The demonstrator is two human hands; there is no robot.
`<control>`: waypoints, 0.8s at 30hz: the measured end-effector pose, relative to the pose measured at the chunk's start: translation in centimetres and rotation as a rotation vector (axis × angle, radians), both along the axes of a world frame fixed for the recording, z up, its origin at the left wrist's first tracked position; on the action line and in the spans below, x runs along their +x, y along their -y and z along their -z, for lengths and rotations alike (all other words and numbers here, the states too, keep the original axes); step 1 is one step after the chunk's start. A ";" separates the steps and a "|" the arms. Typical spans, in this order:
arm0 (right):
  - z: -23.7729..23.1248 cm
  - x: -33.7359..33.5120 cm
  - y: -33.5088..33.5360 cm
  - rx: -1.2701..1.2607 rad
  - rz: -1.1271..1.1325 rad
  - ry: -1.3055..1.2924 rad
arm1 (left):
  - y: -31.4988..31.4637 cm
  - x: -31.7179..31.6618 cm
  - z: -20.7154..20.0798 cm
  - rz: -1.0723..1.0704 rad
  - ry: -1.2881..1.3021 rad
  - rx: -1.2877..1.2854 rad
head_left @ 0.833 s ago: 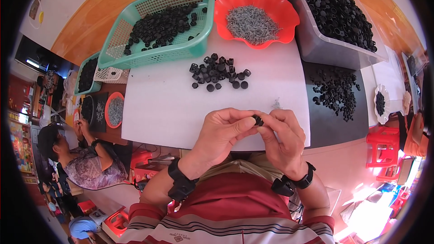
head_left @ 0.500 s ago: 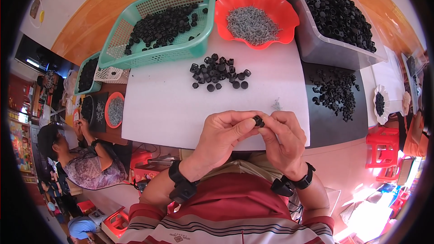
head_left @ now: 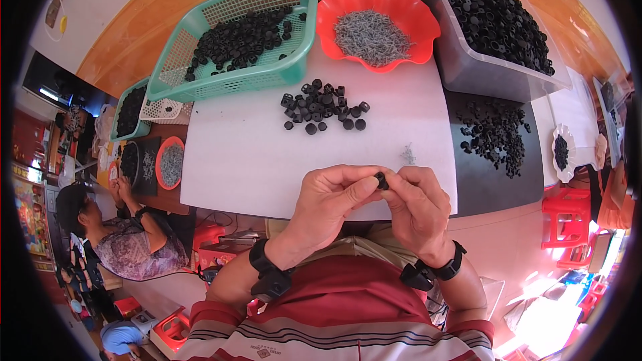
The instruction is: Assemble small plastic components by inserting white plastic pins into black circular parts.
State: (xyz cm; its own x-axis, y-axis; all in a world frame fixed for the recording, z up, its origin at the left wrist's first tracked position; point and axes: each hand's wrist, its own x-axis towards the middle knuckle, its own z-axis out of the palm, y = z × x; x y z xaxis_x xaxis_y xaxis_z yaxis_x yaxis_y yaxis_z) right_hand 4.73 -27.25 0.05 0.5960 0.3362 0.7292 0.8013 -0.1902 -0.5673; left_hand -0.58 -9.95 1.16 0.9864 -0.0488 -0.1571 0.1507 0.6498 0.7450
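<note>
Above the near edge of the white mat (head_left: 234,167), the left hand (head_left: 328,195) pinches the small black part (head_left: 381,180) between thumb and forefinger. The right hand (head_left: 422,206) pinches it from the other side — probably because so small a piece is steadier between two grips, though its inner side is hidden by the fingers. The black pile (head_left: 328,100) lies mid-mat, the red bowl (head_left: 429,23) at its far edge — perhaps for easy reach.

Workshop: black parts (head_left: 498,20) in bulk
</note>
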 end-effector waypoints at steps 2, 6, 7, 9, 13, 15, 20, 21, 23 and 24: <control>0.0 0.0 0.1 -0.006 -0.001 -0.002 | 0.0 0.0 0.0 0.000 0.012 0.017; 0.1 0.1 0.1 -0.004 -0.012 -0.013 | -0.1 0.0 -0.2 -0.004 0.038 0.114; 0.1 0.1 0.1 0.000 -0.014 -0.012 | -0.1 0.0 -0.2 -0.007 0.057 0.128; 0.1 0.1 0.1 -0.003 -0.014 -0.022 | -0.1 0.1 -0.3 -0.005 0.061 0.153; -0.2 0.1 0.2 -0.013 -0.011 -0.044 | -0.3 0.1 -0.3 0.004 0.031 0.155; 0.0 0.1 0.1 -0.002 -0.009 -0.048 | -0.3 0.1 -0.3 -0.003 0.022 0.145; -0.2 0.1 0.1 0.007 -0.003 -0.067 | 0.0 0.0 -0.2 -0.029 0.026 0.137; -0.2 0.2 0.1 0.015 -0.007 -0.059 | 0.1 0.0 -0.2 -0.038 0.038 0.142; -0.3 0.3 0.0 0.024 -0.009 -0.051 | 0.3 -0.1 -0.2 -0.047 0.048 0.146; -0.3 0.4 0.0 0.028 -0.023 -0.051 | 0.4 -0.2 -0.2 -0.053 0.047 0.165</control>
